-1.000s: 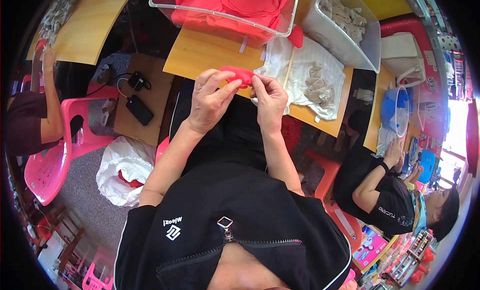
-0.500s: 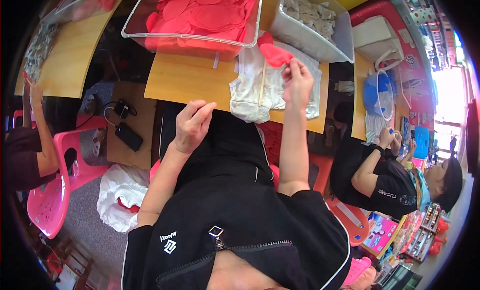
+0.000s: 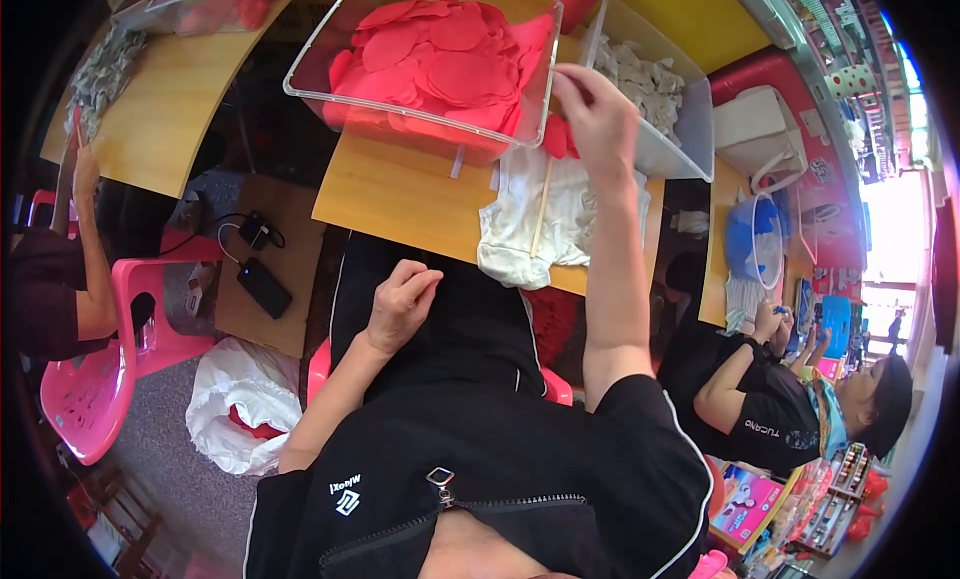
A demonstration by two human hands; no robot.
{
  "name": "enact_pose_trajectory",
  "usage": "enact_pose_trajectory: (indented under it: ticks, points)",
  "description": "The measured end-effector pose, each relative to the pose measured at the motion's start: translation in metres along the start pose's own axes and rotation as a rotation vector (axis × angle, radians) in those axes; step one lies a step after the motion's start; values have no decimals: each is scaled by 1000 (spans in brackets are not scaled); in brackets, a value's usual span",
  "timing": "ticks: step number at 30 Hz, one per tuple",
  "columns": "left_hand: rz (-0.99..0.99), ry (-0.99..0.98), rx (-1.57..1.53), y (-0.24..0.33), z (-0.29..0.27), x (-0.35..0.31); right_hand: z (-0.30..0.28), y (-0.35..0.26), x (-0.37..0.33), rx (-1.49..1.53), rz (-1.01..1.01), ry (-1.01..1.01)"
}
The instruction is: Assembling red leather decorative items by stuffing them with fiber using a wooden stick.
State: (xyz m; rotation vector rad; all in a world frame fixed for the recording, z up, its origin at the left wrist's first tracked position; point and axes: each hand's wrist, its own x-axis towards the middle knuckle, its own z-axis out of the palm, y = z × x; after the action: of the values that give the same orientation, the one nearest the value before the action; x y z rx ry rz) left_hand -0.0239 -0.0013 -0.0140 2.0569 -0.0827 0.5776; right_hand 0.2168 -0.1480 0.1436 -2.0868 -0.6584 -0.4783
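Observation:
My right hand (image 3: 603,119) is raised at the right rim of a clear plastic bin (image 3: 420,122). Its fingers point left, bent but apart, and nothing shows between them. Flat red fabric pieces (image 3: 450,44) with rounded outlines fill the bin. Just below that hand a small red fabric piece (image 3: 559,137) lies at the upper end of a white cloth (image 3: 515,244); my wrist partly covers the cloth. A thin wooden stick (image 3: 543,204) rests along the cloth. Over my lap, my left hand (image 3: 402,304) is closed, thumb against fingers; whatever it pinches is hidden.
A second clear bin (image 3: 690,144) with crumpled greyish-white pieces (image 3: 640,89) stands right of the first on the wooden table (image 3: 390,194). People sit at both sides. A pink chair (image 3: 100,389) and a white sack (image 3: 225,384) are at left; a blue basket (image 3: 752,241) is at right.
My right hand has let go of the red fabric piece and moved up to the bin's rim. My left hand has lowered toward my lap. The view has shifted slightly.

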Motion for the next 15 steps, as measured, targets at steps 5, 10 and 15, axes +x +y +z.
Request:
enact_pose_trajectory:
  ticks: [5,10,15]
  points:
    - [-7,-11,20,-14,6,-15,70,32,65,-310,-353,-560]
    - [-21,2,11,-17,8,-13,109,61,95,-502,-307,-868]
    - [-110,77,-41,-21,9,-9,111,59,107,-465,-238,-981]
